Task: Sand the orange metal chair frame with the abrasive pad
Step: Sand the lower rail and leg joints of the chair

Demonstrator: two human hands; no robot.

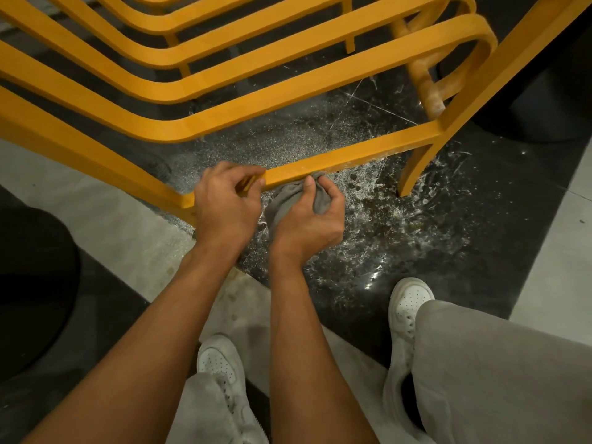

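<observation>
**Head view, looking down.** Both forearms are reaching forward from the bottom edge, side by side, toward the orange chair frame (288, 100). Its nearest rail (352, 155) is running slantwise from a corner at left centre up to a leg at right.

- **Left hand:** The left hand (226, 206) is lying back-up over that rail just right of the corner. Its fingers are curling round the bar and gripping it, and a strip of orange is showing between thumb and fingers.
- **Right hand:** The right hand (309, 219) is sitting just beside the left. Its thumb and fingers are curling round the grey abrasive pad (286, 200) and holding its bunched top against the near lower edge of the same rail.
- **Pad:** The pad is hanging crumpled below the bar, between the two hands.

**Hard to make out.** The left fingertips are passing behind the bar. Much of the pad is lying under the right palm, so how much of it is meeting the metal cannot be told. The upper slats are being cut off by the top and left edges. Pale dust is lying on the rail right of the pad.

**Surroundings.** A dark speckled floor (400, 225), streaked with whitish marks, is showing through the frame, with pale tiles (96, 213) alongside. Grey trousers (496, 379) and a white shoe (408, 302) are filling the lower right. A black round shape (35, 283) is sitting at far left, partly cut off.
</observation>
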